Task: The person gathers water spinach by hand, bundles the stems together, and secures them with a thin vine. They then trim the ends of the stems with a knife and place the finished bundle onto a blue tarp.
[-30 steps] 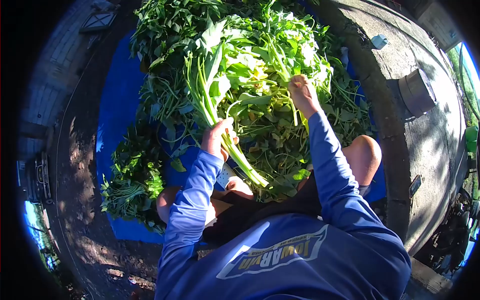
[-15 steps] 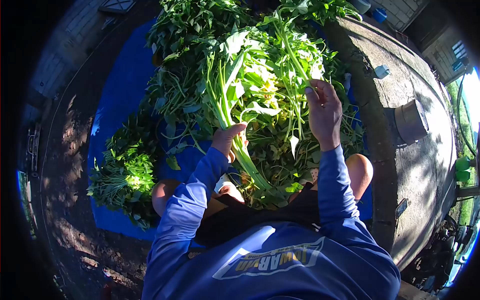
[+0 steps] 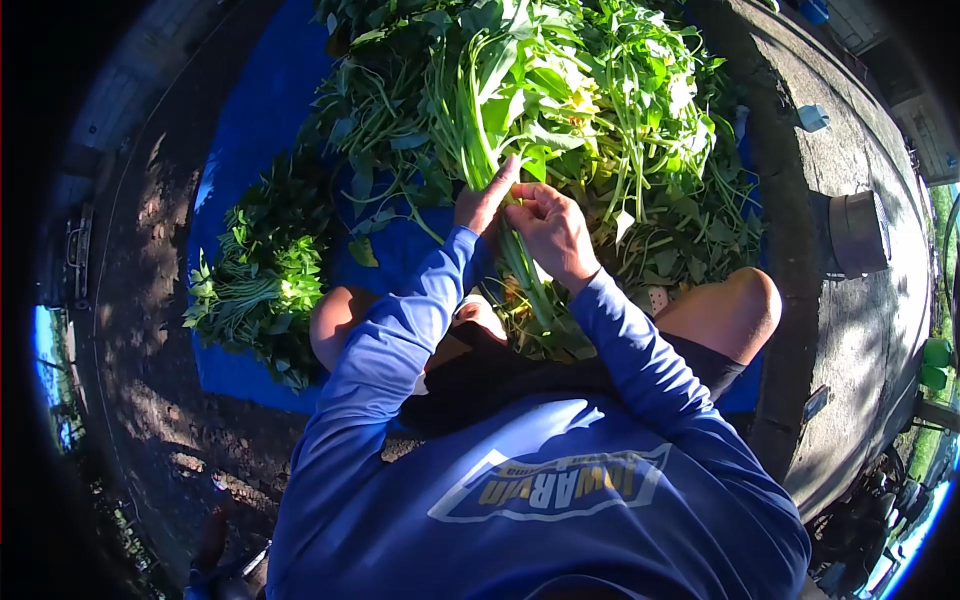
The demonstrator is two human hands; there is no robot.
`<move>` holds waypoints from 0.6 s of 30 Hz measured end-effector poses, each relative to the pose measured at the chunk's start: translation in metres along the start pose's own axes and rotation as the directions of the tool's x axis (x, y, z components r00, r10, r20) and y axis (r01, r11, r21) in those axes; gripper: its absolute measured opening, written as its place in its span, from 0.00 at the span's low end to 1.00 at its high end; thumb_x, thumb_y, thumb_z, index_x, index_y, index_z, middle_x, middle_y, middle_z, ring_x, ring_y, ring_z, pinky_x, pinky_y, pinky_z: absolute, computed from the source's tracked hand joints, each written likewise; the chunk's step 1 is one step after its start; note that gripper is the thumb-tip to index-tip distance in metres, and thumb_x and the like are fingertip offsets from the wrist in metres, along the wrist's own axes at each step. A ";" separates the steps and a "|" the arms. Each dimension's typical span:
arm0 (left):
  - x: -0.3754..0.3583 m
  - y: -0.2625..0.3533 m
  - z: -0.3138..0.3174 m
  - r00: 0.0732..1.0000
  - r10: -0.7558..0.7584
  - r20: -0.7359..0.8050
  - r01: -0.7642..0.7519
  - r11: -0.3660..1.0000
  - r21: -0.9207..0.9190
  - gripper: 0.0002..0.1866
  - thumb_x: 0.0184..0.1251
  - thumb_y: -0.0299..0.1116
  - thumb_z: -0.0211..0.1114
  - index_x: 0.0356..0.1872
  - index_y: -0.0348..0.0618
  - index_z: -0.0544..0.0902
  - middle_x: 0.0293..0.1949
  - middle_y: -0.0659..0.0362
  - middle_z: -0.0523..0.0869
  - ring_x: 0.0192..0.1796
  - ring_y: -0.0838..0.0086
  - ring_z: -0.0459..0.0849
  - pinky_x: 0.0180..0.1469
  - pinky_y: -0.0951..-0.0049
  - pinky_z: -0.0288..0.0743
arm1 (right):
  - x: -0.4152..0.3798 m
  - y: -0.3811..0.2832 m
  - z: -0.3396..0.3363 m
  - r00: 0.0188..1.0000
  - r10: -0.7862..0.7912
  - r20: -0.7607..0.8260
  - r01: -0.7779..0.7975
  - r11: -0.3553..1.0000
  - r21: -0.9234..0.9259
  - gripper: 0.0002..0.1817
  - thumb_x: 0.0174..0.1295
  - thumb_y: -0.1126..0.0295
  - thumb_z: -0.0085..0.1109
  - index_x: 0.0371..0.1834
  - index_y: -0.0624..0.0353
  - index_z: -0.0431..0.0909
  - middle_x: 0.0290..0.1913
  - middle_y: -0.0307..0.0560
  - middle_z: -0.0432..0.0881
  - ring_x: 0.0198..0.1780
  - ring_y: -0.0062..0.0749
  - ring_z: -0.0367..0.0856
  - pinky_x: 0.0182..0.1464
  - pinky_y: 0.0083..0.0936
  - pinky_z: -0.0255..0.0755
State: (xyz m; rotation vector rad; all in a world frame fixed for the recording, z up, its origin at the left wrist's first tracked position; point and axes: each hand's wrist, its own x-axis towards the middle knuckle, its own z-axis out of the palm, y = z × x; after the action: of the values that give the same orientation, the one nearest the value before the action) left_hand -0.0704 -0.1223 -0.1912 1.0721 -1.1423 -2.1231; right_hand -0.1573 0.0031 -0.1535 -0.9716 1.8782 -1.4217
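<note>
My left hand (image 3: 485, 200) is closed around a bunch of long-stemmed leafy greens that look like water spinach (image 3: 474, 120). The leaves point away from me, and the cut stem ends (image 3: 527, 285) hang down between my knees. Right beside it, my right hand (image 3: 553, 232) has its fingers pinched together against the same bunch, at a stem; the fingertips partly hide what they grip. Beyond both hands lies a big heap of loose water spinach (image 3: 650, 110), brightly sunlit in the middle.
A blue tarp (image 3: 240, 130) lies under the greens. To my left sits a pile of bundled greens (image 3: 265, 290). On the right runs a concrete ledge (image 3: 835, 360) with a grey cylindrical container (image 3: 857, 233) and a small pale blue object (image 3: 812, 118).
My right hand has come down and left from the heap, bringing a stem to the bunch in my left hand. The camera view has shifted, so the heap sits higher.
</note>
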 end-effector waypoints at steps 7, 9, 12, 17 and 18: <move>0.035 -0.024 -0.034 0.951 0.232 0.204 -0.303 0.829 0.470 0.24 0.82 0.54 0.56 0.69 0.60 0.86 0.55 0.62 0.92 0.43 0.77 0.86 0.47 0.73 0.79 | -0.011 -0.017 -0.011 0.971 0.238 0.036 -0.218 0.803 0.554 0.25 0.70 0.74 0.70 0.68 0.62 0.73 0.46 0.44 0.88 0.43 0.20 0.84 0.44 0.19 0.79; 0.031 -0.020 -0.034 0.956 0.230 0.185 -0.294 0.801 0.522 0.23 0.82 0.54 0.56 0.69 0.60 0.86 0.53 0.61 0.93 0.42 0.77 0.86 0.47 0.72 0.79 | -0.014 -0.016 -0.017 0.955 0.275 0.109 -0.291 0.809 0.510 0.25 0.71 0.69 0.71 0.68 0.63 0.76 0.47 0.42 0.89 0.44 0.19 0.85 0.44 0.19 0.79; 0.028 -0.017 -0.029 0.979 0.171 0.110 -0.203 0.855 0.477 0.23 0.80 0.54 0.60 0.67 0.58 0.87 0.49 0.60 0.92 0.41 0.77 0.86 0.47 0.72 0.80 | -0.010 -0.007 -0.017 0.951 0.250 0.183 -0.301 0.884 0.357 0.21 0.70 0.65 0.73 0.61 0.62 0.82 0.44 0.38 0.89 0.41 0.18 0.85 0.42 0.18 0.78; 0.009 0.001 -0.008 0.987 -0.158 -0.005 0.158 0.986 0.046 0.24 0.72 0.55 0.72 0.54 0.45 0.89 0.46 0.56 0.90 0.41 0.74 0.89 0.44 0.70 0.85 | 0.012 -0.009 -0.013 0.963 0.226 0.146 -0.270 0.810 0.521 0.12 0.69 0.66 0.74 0.52 0.56 0.87 0.40 0.32 0.88 0.37 0.11 0.80 0.40 0.16 0.73; 0.009 0.000 -0.009 0.984 -0.175 0.043 0.176 0.984 -0.033 0.24 0.72 0.54 0.72 0.54 0.45 0.89 0.45 0.56 0.90 0.40 0.73 0.89 0.43 0.69 0.85 | 0.012 -0.008 -0.015 0.970 0.200 0.136 -0.242 0.805 0.541 0.11 0.69 0.67 0.73 0.51 0.56 0.87 0.40 0.32 0.88 0.38 0.12 0.81 0.41 0.16 0.74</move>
State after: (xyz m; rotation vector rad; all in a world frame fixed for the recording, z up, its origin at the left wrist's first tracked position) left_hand -0.0686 -0.1328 -0.1982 1.1560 -1.0566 -2.3015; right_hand -0.1742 -0.0005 -0.1423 -0.4867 1.3391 -1.6253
